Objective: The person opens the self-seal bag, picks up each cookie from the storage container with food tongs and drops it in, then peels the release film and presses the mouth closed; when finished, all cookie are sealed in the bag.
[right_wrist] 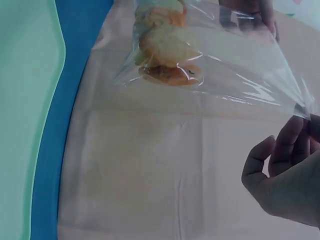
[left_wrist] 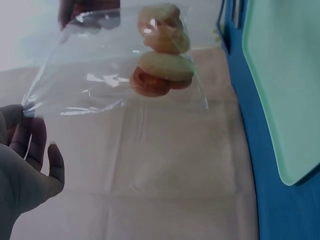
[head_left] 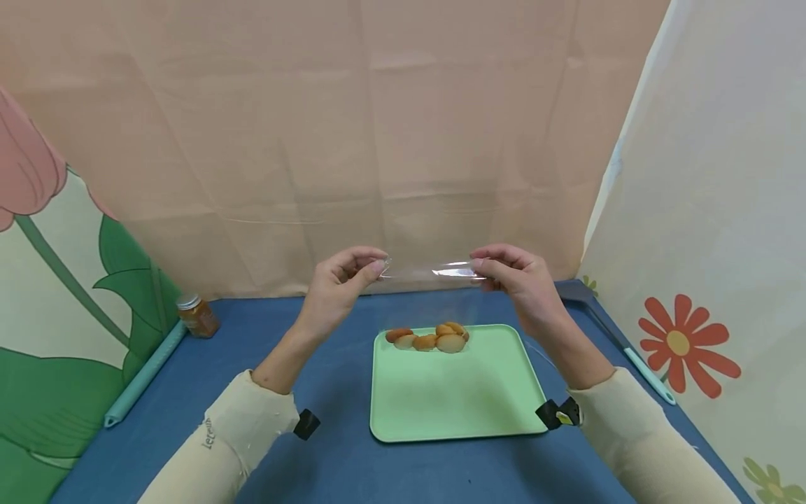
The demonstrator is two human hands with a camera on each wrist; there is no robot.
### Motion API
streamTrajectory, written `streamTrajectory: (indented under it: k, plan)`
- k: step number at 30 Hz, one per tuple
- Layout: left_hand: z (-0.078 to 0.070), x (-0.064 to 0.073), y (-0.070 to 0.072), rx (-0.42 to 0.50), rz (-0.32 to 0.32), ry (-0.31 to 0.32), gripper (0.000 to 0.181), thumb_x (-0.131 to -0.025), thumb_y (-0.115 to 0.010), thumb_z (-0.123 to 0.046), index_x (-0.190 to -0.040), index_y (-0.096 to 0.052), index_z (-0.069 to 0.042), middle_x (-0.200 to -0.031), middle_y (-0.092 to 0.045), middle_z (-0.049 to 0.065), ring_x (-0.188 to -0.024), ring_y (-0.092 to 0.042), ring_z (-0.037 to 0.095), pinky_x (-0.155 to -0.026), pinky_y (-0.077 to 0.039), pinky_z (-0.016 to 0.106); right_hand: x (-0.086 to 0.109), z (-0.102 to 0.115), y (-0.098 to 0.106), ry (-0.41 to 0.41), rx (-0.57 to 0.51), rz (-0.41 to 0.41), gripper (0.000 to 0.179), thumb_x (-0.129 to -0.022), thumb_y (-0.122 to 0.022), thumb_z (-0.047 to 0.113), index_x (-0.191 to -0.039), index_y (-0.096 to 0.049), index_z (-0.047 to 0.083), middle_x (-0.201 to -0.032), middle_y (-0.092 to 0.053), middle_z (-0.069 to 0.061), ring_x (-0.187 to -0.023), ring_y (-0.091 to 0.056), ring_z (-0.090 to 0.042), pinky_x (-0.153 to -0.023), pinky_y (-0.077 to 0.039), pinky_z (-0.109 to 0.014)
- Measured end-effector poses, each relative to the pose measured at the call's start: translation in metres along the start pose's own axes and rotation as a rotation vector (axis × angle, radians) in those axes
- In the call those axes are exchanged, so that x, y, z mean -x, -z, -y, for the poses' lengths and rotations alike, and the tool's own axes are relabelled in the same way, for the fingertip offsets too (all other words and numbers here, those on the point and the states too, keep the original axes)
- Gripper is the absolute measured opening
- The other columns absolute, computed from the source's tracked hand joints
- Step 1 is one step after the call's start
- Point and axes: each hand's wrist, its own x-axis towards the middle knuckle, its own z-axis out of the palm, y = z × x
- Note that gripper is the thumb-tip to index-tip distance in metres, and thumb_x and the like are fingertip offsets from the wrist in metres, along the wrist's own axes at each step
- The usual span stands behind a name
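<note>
A clear plastic bag (left_wrist: 107,80) hangs stretched between both hands, its top edge held up in the head view. My left hand (head_left: 340,283) pinches one top corner between thumb and fingers. The opposite corner is pinched by my right hand (head_left: 513,280). Several small brown bread pieces (head_left: 434,338) lie bunched along the bottom of the bag; both wrist views show them through the film. Behind and below the bag, a light green tray (head_left: 453,392) lies on the blue table, and the bread overlaps its far edge in the head view.
A lidded jar (head_left: 198,316) stands at the far left, near a pale teal roll (head_left: 146,374). On the right lies a dark spatula (head_left: 613,336) with a light teal handle. A beige cloth (head_left: 378,140) hangs behind the blue table (head_left: 334,462).
</note>
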Motion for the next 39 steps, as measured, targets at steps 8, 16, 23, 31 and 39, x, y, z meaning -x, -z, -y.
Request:
streamTrajectory:
  k: [8, 16, 23, 31, 39]
  plan:
    - [0.002, 0.001, 0.003, 0.085, 0.062, -0.049, 0.020, -0.099, -0.064, -0.009, -0.117, -0.066, 0.000, -0.094, -0.069, -0.001, -0.089, -0.067, 0.019, -0.087, -0.057, 0.029, 0.001, -0.005, 0.003, 0.046, -0.135, 0.043, 0.017, -0.099, -0.064, 0.010, -0.099, -0.078, 0.020, -0.092, -0.071, 0.006, -0.081, -0.065, -0.010, -0.074, -0.055, -0.022]
    - [0.005, 0.002, 0.004, 0.188, 0.074, -0.082, 0.018, -0.100, -0.058, 0.000, -0.110, -0.068, -0.010, -0.101, -0.070, -0.006, -0.091, -0.066, 0.014, -0.087, -0.057, 0.027, 0.004, -0.008, 0.006, 0.070, -0.197, 0.083, 0.023, -0.100, -0.060, 0.004, -0.097, -0.078, 0.019, -0.091, -0.072, 0.005, -0.078, -0.067, -0.008, -0.073, -0.055, -0.020]
    - [0.005, 0.002, 0.003, 0.252, 0.108, -0.142, 0.028, -0.100, -0.056, 0.002, -0.105, -0.069, -0.021, -0.100, -0.069, -0.006, -0.090, -0.066, 0.011, -0.085, -0.057, 0.025, 0.005, -0.008, 0.009, 0.138, -0.245, 0.133, 0.029, -0.100, -0.055, -0.001, -0.095, -0.077, 0.016, -0.091, -0.071, 0.005, -0.078, -0.067, -0.009, -0.074, -0.055, -0.020]
    - [0.004, 0.005, 0.006, 0.149, 0.129, -0.138, 0.021, -0.097, -0.057, 0.004, -0.103, -0.069, -0.012, -0.097, -0.068, -0.009, -0.088, -0.062, 0.012, -0.080, -0.052, 0.022, 0.006, -0.010, 0.013, 0.196, -0.235, 0.206, 0.030, -0.102, -0.050, -0.002, -0.094, -0.075, 0.013, -0.088, -0.070, 0.002, -0.079, -0.066, -0.011, -0.077, -0.057, -0.022]
    - [0.001, 0.006, 0.008, 0.053, 0.144, -0.138, 0.012, -0.097, -0.055, 0.004, -0.105, -0.064, 0.004, -0.096, -0.068, -0.010, -0.089, -0.061, 0.013, -0.078, -0.051, 0.025, 0.006, -0.010, 0.017, 0.223, -0.197, 0.246, 0.034, -0.101, -0.046, -0.002, -0.095, -0.075, 0.015, -0.090, -0.072, 0.004, -0.079, -0.067, -0.011, -0.079, -0.055, -0.023]
